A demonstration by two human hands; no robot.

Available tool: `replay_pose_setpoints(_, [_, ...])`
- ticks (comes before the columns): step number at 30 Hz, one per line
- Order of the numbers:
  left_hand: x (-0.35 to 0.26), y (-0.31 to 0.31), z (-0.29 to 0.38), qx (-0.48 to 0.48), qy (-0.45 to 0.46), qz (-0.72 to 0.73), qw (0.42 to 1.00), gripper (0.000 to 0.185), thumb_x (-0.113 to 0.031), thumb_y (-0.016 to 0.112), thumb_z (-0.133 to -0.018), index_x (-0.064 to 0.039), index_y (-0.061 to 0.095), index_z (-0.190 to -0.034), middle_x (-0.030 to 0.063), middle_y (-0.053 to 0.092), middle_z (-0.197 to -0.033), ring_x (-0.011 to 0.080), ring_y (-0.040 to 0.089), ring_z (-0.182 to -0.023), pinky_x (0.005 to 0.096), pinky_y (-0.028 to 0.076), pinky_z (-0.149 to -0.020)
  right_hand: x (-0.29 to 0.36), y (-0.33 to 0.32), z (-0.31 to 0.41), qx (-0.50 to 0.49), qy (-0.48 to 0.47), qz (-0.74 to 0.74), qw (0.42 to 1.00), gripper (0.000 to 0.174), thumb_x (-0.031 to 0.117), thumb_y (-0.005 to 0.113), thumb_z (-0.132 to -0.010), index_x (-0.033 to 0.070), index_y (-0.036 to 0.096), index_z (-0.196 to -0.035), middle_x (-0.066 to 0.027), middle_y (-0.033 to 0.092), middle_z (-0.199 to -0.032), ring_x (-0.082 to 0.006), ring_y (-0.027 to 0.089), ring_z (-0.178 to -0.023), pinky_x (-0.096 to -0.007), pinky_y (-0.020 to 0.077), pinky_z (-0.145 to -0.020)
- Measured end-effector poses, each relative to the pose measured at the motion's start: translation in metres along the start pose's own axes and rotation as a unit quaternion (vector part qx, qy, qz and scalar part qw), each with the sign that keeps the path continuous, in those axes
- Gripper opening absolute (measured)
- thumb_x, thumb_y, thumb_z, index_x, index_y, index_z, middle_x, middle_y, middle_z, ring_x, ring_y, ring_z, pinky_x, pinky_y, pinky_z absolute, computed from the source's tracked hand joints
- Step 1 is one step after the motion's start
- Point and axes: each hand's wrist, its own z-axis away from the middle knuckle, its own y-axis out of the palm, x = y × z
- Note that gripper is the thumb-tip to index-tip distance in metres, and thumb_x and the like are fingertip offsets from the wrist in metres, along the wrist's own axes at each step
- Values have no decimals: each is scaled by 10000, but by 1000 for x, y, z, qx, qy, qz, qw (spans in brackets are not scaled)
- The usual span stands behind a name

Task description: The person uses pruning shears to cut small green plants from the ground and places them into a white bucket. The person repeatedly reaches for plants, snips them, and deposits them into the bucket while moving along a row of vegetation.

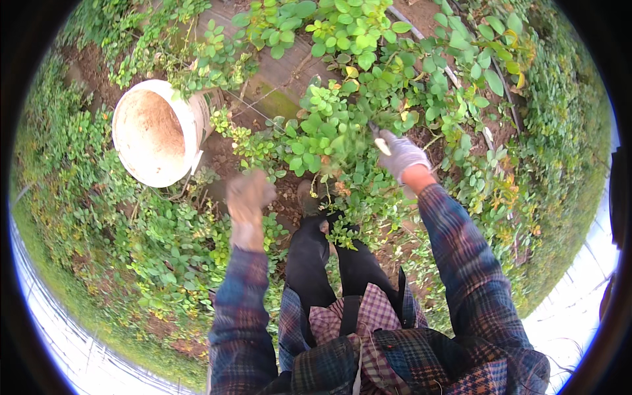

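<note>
My right hand (402, 155), in a light grey glove, is closed around what looks like pruning shears (380, 140). Their dark blade tip points into the leafy rose-like bushes (316, 131) in front of me. The leaves around the blade are blurred. My left hand (250, 197) hangs over bare soil to the left of my legs, apart from the bushes. Motion blur hides its fingers, and whether it holds anything small cannot be made out. Beyond it, a white plastic bucket (201, 118) leans with its mouth toward me; its inside is stained with brown soil.
Weathered wooden boards (281, 74) lie between the plants ahead. A thin wire (256, 111) crosses near the bucket. Pale pipe (407, 22) and a dark hose (503, 86) run through foliage at the upper right. Dense plants stand on both sides, with stems close around my legs (311, 256).
</note>
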Motion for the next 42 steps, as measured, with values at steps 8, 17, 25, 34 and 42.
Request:
replay_pose_setpoints(8, [61, 4, 149, 82, 23, -99, 991, 566, -199, 790, -904, 63, 541, -1340, 133, 696, -1092, 208, 672, -1005, 335, 522, -948, 4, 7, -16, 32, 32, 73, 996, 445, 274, 619, -942, 225, 543, -1378, -174, 646, -1262, -358, 657, -1150, -489, 535, -928])
replay_pose_setpoints(17, [130, -3, 116, 7, 69, -205, 976, 651, -395, 716, -914, 15, 536, -1387, 214, 614, -1352, 319, 598, -1250, 400, 456, -1067, 22, -16, 0, 59, 46, -20, 997, 531, 263, 646, -890, 138, 537, -1395, -175, 694, -1194, -333, 689, -1088, -453, 554, -884])
replay_pose_setpoints(25, [119, -17, 62, 87, 12, -441, 893, 629, -414, 655, -909, -44, 537, -1405, 133, 649, -1331, 303, 593, -1245, 391, 458, -1063, -32, -24, 23, -22, 130, -544, 828, 627, 312, 709, -909, 83, 495, -1452, -59, 618, -866, -133, 599, -695, -275, 511, -554])
replay_pose_setpoints(34, [72, -35, 35, 139, -27, -523, 841, 596, -436, 635, -919, -91, 556, -1399, 106, 665, -1303, 284, 617, -1217, 393, 484, -1032, -39, -7, -46, 46, 245, -715, 653, 414, 430, 698, -928, 80, 590, -1120, -111, 622, -999, -306, 650, -828, -551, 594, -838])
replay_pose_setpoints(42, [84, -44, 24, 157, 3, -541, 826, 591, -442, 626, -920, -94, 559, -1394, 118, 656, -1320, 290, 613, -1227, 410, 488, -1026, -46, -6, -46, 47, 198, -722, 661, 370, 407, 724, -905, 75, 627, -1035, -65, 629, -826, -236, 640, -680, -419, 591, -613])
